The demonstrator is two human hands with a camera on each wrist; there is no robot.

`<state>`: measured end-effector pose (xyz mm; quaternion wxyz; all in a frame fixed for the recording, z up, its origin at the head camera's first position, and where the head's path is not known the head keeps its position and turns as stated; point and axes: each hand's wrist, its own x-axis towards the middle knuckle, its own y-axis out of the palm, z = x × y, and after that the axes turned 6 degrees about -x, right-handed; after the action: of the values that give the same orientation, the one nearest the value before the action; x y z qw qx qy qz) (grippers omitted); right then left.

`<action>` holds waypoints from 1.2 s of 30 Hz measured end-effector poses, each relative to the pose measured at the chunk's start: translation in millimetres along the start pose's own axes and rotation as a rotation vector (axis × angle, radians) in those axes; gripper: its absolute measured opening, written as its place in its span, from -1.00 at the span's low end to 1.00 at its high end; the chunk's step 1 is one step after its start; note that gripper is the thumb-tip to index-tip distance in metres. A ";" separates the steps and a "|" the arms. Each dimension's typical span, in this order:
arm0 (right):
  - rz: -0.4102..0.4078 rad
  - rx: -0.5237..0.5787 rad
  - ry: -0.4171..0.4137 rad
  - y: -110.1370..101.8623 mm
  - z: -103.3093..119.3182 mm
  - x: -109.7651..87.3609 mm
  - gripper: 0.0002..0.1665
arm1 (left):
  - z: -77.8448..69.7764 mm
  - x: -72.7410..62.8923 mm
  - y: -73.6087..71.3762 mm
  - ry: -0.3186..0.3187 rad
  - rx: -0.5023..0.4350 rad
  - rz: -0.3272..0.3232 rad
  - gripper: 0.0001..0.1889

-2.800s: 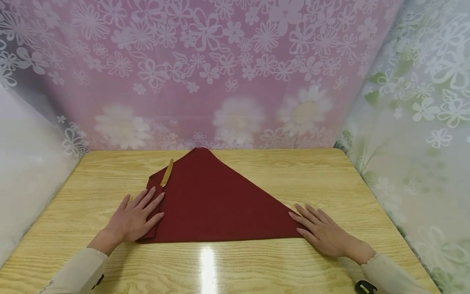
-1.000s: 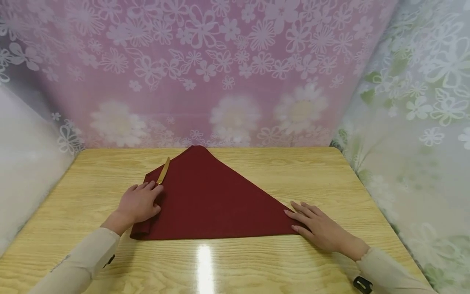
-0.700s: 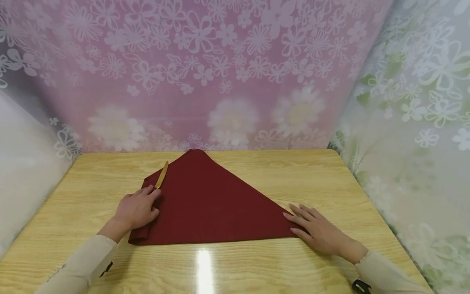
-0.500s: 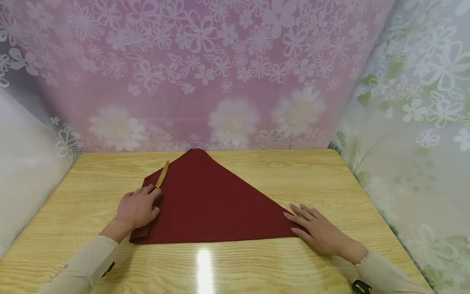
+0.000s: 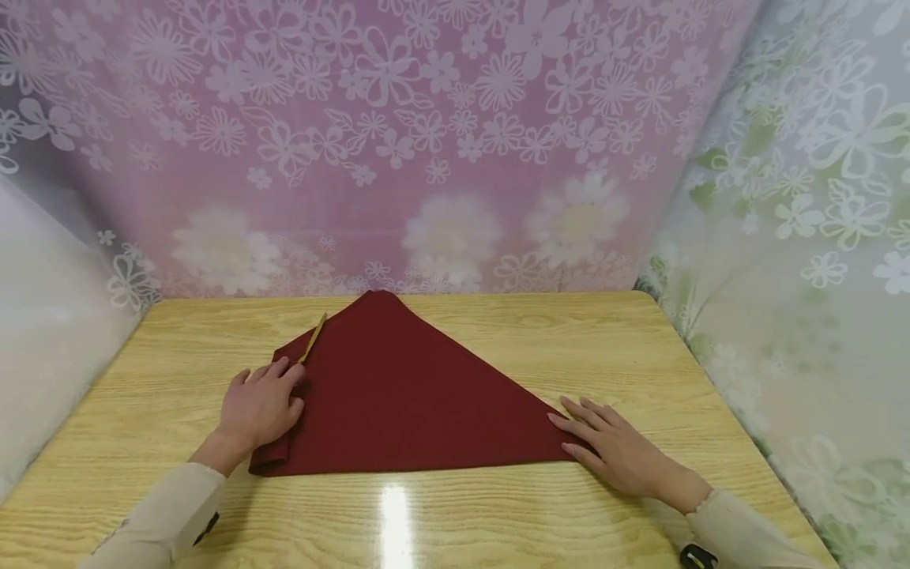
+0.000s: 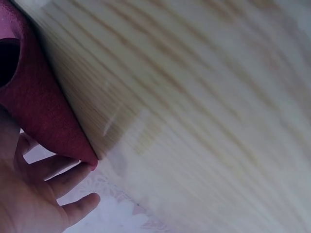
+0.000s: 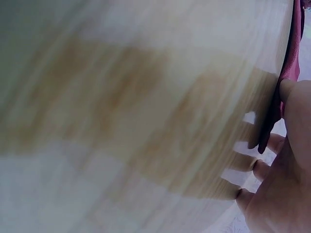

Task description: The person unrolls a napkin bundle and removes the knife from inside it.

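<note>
Head view. Change of record: the left hand, laid flat with fingers spread some seconds ago, is now bent over the left edge of the maroon cloth, gripping it between thumb and fingers. Gold-coloured knife, left of centre: its blade, broadside half a second ago, now shows as a thin sliver; handle not visible. Judged from this, the knife is turning with the cloth, and the left edge is being rolled round it, at an early stage; most of the cloth lies unrolled.

Cloth: roughly triangular, centre of frame, peak at the table's far edge, rolled end at lower left. The left wrist view shows a dark hollow in this roll, upper left, with fingers behind the fabric.

Right hand, lower right: unchanged, fingers extended, resting on the cloth's right corner, grasping nothing; seemingly a steadying touch, though one that could hold back a longer roll.

Surroundings: wood-grain table, glare at lower centre; pink flowered backdrop across the top; pale leaf-printed sheet, right; cream sleeves, lower corners.

Obstruction: left hand, covering part of the roll.
</note>
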<state>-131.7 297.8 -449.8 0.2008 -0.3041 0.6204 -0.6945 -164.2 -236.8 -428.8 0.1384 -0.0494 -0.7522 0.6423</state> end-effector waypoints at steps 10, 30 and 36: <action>0.001 0.003 0.001 -0.7 1.1 0.3 -0.46 | 21.1 -7.6 -3.1 0.014 -0.023 -0.066 -0.67; 0.006 -0.015 0.006 -2.3 2.4 -0.5 -0.45 | 28.2 -37.8 -0.2 0.111 0.059 0.064 -0.39; 0.010 -0.014 0.001 -2.5 3.3 1.4 -0.45 | 31.7 -40.0 1.1 0.091 0.038 0.092 -0.38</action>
<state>-130.2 294.8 -447.0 0.2019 -0.3019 0.6269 -0.6892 -134.6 -276.9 -440.0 0.1437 -0.1106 -0.7296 0.6594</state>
